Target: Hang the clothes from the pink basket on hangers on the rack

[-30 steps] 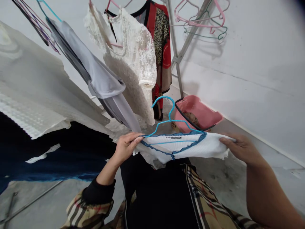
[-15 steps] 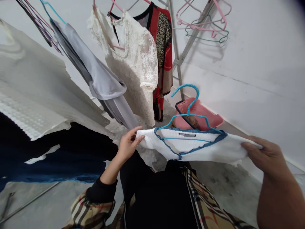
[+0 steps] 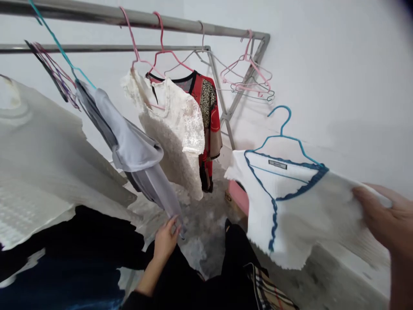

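A white knit top (image 3: 290, 224) with a blue ruffled neckline hangs on a blue hanger (image 3: 281, 137), its hook free in the air. My right hand (image 3: 382, 215) pinches the top's sleeve at the right, thumb in front. The other sleeve hangs loose. My left hand (image 3: 166, 241) is away from the top, low in the middle, its fingers loosely curled and slightly apart with nothing seen in them. It overlaps the lower end of a grey garment (image 3: 138, 150) in view; whether they touch, I cannot tell.
A metal rack rail (image 3: 97, 15) crosses the top. From it hang a white lace top (image 3: 171, 129), a red patterned garment (image 3: 211, 112) and several bare hangers (image 3: 248, 77). A pale shirt (image 3: 48, 142) fills the left. A pink basket (image 3: 238, 196) stands partly hidden on the floor.
My left hand has let go of the white top's sleeve and moved down, away from it. My right hand has shifted right with the top. The view has tilted up, showing the rail.
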### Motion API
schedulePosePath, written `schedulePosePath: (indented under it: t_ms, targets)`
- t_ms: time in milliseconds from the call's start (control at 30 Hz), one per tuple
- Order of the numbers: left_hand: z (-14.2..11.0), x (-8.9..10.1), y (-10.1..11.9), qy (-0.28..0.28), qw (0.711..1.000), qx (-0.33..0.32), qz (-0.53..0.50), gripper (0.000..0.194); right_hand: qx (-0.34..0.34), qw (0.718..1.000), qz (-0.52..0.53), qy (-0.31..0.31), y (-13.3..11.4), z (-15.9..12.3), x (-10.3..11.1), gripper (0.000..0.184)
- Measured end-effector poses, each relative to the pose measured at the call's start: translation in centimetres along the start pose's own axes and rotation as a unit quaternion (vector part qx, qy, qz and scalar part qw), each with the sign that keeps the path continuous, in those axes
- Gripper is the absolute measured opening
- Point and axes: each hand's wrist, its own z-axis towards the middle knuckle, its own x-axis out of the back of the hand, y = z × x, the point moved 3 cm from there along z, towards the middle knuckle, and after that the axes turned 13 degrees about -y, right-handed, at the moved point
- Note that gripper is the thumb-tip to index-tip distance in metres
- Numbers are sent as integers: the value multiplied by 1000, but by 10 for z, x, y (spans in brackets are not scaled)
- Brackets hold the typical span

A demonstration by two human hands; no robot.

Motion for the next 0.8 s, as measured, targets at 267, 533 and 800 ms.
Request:
schedulePosePath:
  t_ms: [267,533,800]
  targets:
    - [-36,-73,-71,-98,946,196,240,45,176,968,112,137,-122,66,-29,30]
    - [-34,-65,-72,-93,959,202,177,40,412,890,165,105,-293,147,-74,51]
    - [-27,-77,-97,-90,963,213,137,39,398,904,154,43,-412,216,-125,57]
